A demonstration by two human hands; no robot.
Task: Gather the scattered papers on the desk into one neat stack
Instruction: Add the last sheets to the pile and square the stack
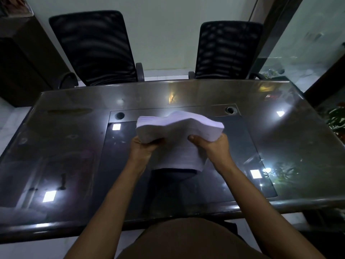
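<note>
A dark, glossy glass-topped surface mirrors square ceiling lights. Beyond its far edge stand two black mesh-backed office chairs against a pale wall. A dark cabinet stands left; glass panels and foliage show right.

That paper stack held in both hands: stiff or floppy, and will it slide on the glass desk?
Probably floppy: the paper stack waves and sags between the left hand and right hand. Sheets seem loose, with uneven edges, so they may fan out. The glossy desk likely lets it slide.
</note>
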